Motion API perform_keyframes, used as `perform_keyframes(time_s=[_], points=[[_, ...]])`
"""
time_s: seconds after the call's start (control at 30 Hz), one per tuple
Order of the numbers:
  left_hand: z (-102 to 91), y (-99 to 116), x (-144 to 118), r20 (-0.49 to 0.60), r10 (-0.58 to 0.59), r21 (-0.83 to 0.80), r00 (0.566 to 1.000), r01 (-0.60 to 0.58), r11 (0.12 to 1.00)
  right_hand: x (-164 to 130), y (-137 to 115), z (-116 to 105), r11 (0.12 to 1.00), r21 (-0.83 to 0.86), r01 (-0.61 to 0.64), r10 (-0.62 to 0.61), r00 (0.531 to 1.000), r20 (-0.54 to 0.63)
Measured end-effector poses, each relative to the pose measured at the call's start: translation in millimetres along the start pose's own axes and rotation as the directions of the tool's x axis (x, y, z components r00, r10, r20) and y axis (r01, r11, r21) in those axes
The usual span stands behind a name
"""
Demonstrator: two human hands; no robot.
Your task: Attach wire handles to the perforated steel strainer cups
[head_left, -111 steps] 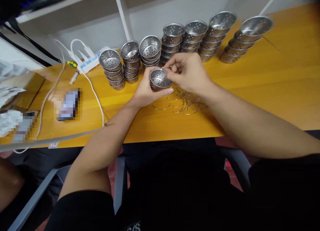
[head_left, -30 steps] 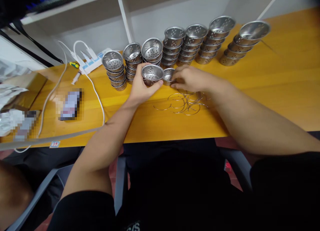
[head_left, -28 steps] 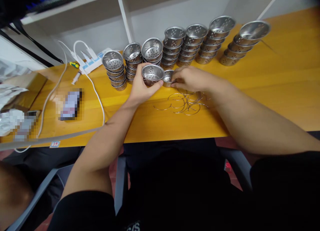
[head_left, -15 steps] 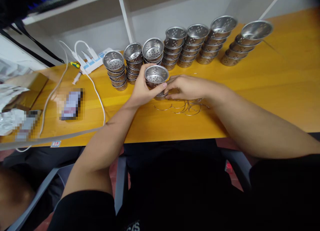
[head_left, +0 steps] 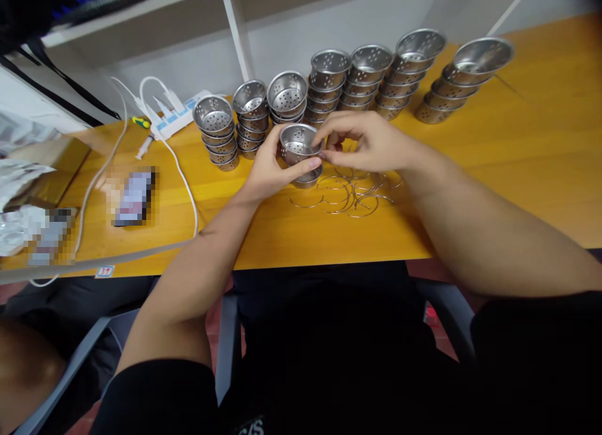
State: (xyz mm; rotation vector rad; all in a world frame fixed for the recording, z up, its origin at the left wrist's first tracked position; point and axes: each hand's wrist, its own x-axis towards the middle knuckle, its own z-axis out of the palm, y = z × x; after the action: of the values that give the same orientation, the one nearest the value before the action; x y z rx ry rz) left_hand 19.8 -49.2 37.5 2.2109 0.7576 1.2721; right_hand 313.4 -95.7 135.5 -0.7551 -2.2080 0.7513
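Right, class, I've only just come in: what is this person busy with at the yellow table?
A seated person is handling small perforated metal cups. The left hand grips one cup just above another cup lying on the yellow table. The right hand has its fingertips pinched at the held cup's rim; what they pinch is too small to tell. A loose pile of thin wire rings lies in front of the hands, and stacks of the same cups stand in a row behind.

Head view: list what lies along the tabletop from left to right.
Pixelated phone → white power strip → left hand holding a perforated metal cup → right hand above the wire rings → leaning cup stack.
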Motion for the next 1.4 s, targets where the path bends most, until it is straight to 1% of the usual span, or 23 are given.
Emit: perform_keyframes(time_s=[0.07,0.13,0.23,0.3,0.4,0.53,0.63,0.73,0.93,1.0,1.07,1.13,1.17,1.23,1.3,1.37,1.4], points=[[-1.2,2,0,0.013,-0.006,-0.018,1.000,0.006,1.000,-1,4,-5,1.000,-0.018,-0.023,0.022,1.000,-0.012],[-2.9,6,-1,0.028,-0.038,-0.020,0.999,0.039,0.999,-2,10,-15,0.996,-0.041,-0.075,0.074,0.997,-0.034],[-6.4,19,-4,0.044,-0.124,0.034,0.991,0.122,0.992,-4,20,-28,0.982,-0.090,-0.164,0.159,0.986,-0.056],[-8.3,28,-5,0.029,-0.142,0.063,0.989,0.140,0.988,-4,28,-32,0.969,-0.123,-0.215,0.210,0.976,-0.052],[-9.6,38,-4,0.019,-0.120,0.045,0.993,0.119,0.992,-3,40,-32,0.937,-0.208,-0.282,0.277,0.959,-0.052],[-11.0,47,-3,0.052,-0.100,0.011,0.994,0.099,0.995,-1,50,-27,0.876,-0.333,-0.350,0.357,0.933,-0.041],[-13.5,54,-2,0.068,-0.097,0.028,0.993,0.095,0.995,-1,53,-23,0.856,-0.380,-0.352,0.378,0.926,-0.007],[-16.0,58,-1,0.108,-0.098,0.060,0.989,0.092,0.994,1,53,-19,0.847,-0.401,-0.348,0.386,0.922,0.014],[-17.0,52,-4,0.217,-0.141,0.052,0.966,0.133,0.990,4,43,-15,0.824,-0.423,-0.377,0.427,0.904,0.025],[-17.0,50,-5,0.255,-0.147,0.059,0.956,0.137,0.989,3,36,-19,0.833,-0.398,-0.384,0.434,0.900,0.040],[-17.3,48,-5,0.283,-0.151,0.076,0.947,0.135,0.988,2,31,-27,0.837,-0.382,-0.393,0.434,0.901,0.024],[-17.8,47,-6,0.303,-0.164,0.093,0.939,0.142,0.985,-1,28,-37,0.822,-0.413,-0.392,0.435,0.900,0.013],[-18.1,46,-6,0.311,-0.176,0.098,0.934,0.152,0.983,-2,28,-41,0.807,-0.448,-0.385,0.443,0.896,0.030],[-18.8,46,-6,0.333,-0.205,0.104,0.920,0.181,0.978,-3,30,-48,0.771,-0.519,-0.369,0.481,0.872,0.095],[-19.1,46,-6,0.355,-0.224,0.105,0.907,0.200,0.974,-3,35,-52,0.736,-0.569,-0.366,0.533,0.832,0.154],[-18.3,47,-6,0.359,-0.220,0.095,0.907,0.199,0.975,-3,38,-53,0.709,-0.594,-0.381,0.572,0.803,0.168],[-17.5,47,-6,0.349,-0.210,0.082,0.913,0.193,0.978,-2,40,-54,0.698,-0.602,-0.387,0.585,0.794,0.168]])
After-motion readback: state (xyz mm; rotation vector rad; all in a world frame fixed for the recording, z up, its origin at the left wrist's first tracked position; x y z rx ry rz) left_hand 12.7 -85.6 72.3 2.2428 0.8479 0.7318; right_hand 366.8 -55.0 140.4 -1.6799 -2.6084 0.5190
